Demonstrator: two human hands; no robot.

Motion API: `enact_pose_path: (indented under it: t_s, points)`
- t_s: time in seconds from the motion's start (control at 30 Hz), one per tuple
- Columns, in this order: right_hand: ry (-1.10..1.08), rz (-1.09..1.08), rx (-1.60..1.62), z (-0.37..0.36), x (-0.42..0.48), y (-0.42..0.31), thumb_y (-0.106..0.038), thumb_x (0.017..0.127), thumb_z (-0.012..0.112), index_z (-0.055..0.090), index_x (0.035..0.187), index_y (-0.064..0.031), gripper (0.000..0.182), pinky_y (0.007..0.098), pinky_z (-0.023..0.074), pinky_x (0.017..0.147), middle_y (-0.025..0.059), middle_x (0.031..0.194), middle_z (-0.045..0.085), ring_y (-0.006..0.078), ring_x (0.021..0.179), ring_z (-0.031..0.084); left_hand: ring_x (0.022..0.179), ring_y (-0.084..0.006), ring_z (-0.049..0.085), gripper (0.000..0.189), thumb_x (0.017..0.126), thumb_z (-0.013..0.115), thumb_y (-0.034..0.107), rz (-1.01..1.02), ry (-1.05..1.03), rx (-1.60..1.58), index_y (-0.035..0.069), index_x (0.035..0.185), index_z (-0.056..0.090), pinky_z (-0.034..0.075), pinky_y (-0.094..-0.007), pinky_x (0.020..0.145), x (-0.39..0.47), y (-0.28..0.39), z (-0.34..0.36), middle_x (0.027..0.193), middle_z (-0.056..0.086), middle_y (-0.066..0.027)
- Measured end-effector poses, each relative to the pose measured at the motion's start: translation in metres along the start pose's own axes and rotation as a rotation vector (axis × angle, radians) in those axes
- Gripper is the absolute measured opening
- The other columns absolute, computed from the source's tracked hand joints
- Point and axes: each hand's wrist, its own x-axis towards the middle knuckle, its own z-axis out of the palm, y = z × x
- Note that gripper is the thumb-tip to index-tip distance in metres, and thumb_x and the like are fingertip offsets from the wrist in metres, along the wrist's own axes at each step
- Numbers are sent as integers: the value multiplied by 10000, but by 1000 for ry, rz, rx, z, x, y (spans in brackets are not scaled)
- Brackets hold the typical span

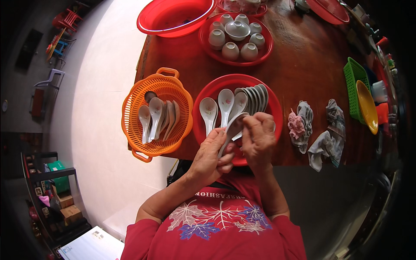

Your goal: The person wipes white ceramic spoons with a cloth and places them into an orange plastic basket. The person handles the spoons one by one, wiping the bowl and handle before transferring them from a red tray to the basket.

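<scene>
My left hand [213, 154] grips a white ceramic soup spoon [231, 126] by its handle, tilted above the near part of a red plastic tray [208, 85]. The fingers of my right hand [259, 136] are bent at the spoon's bowl end; whether they pinch it or hold a cloth is hidden. Behind my hands, several flower-patterned ceramic spoons [226, 99] lie in the tray, some nested in a row at the right. To the left, an orange plastic colander [130, 109] holds more stacked ceramic spoons [156, 110] and a dark round-bowled spoon [149, 96].
Upturned white cups [230, 51] ring a lidded bowl [237, 30] on a red tray [268, 52] farther back. A large red basin [175, 16] stands at the back left. Crumpled cloths [303, 125] [331, 139], a green basket [355, 94] and a yellow oval dish [366, 107] lie right on the wooden table [292, 78].
</scene>
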Motion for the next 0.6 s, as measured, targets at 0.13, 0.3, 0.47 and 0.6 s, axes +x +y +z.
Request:
enact_pose_path:
  t_s: [0.13, 0.3, 0.47, 0.6]
  points:
    - [-40, -172, 192, -11, 6, -4, 94, 666, 667, 643, 979, -38, 341, 327, 475, 681, 82, 954, 518, 224, 835, 540, 477, -38, 283, 137, 994, 392, 326, -56, 96, -23, 195, 1020, 421, 226, -187, 416, -1, -1, 5, 731, 386, 36]
    - [-82, -289, 175, -4, 5, -1, 30, 639, 726, 661, 983, -29, 356, 281, 447, 650, 60, 954, 506, 191, 845, 503, 464, -31, 267, 145, 992, 405, 333, 24, 76, 118, 190, 973, 422, 207, -184, 399, -4, -4, 9, 651, 337, 73]
    - [48, -279, 134, -1, 10, 1, 26, 652, 746, 676, 955, -58, 322, 260, 399, 533, 35, 907, 470, 153, 730, 462, 449, -24, 249, 148, 989, 416, 335, 53, 79, 193, 187, 998, 431, 192, -171, 391, -6, -2, 13, 654, 328, 77]
    - [88, -200, 161, -1, 10, 5, 37, 669, 744, 677, 970, -61, 323, 259, 401, 509, 31, 895, 462, 126, 694, 478, 445, -24, 242, 160, 992, 408, 332, 57, 65, 195, 180, 1038, 433, 194, -173, 387, -7, -5, 12, 679, 343, 58]
